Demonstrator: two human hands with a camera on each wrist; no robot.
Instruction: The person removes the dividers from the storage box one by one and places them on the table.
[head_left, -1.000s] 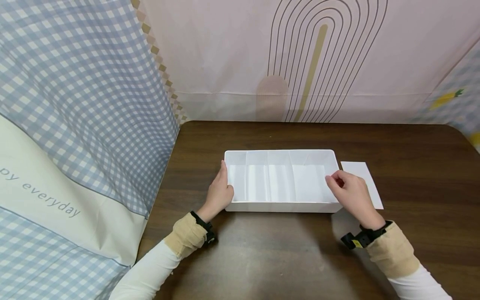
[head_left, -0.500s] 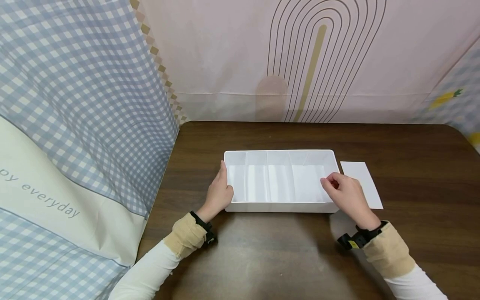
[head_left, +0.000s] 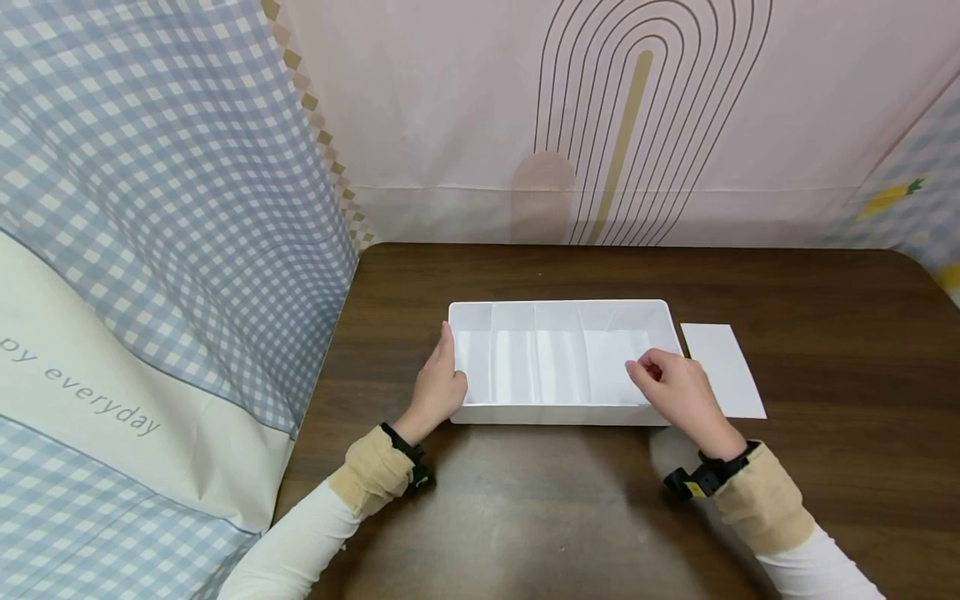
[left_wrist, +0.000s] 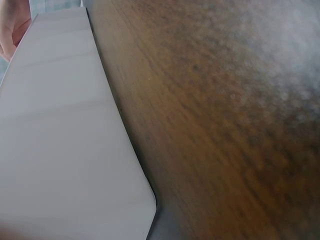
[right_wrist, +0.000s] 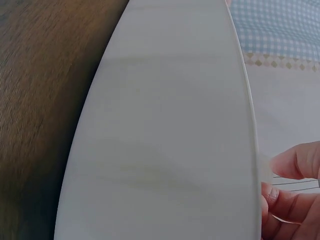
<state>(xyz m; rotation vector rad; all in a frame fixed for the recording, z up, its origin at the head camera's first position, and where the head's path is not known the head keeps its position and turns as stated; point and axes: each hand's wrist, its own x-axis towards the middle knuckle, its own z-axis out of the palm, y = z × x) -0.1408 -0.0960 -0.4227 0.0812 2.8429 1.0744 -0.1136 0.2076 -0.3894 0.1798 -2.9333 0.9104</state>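
a dark brown wooden table point(head_left: 525, 517) fills the lower centre of the head view, backed by a pale pink curtain with arched lines point(head_left: 465, 100) and a blue gingham cloth point(head_left: 150, 208) at left. mid-frame sits a shallow white divided plastic tray point(head_left: 558, 312); the left hand point(head_left: 437, 385) rests flat-fingered against its left end, the right hand point(head_left: 675, 390) hovers curled over its right end, grip unclear. a white paper card point(head_left: 723, 371) lies just right.

The place looks like a staged recording corner rather than a lived-in room: a dark wooden table point(head_left: 570, 508) is hemmed in by hung cloths, a blue checked cloth point(head_left: 150, 208) and a pink arch-printed backdrop point(head_left: 465, 100).
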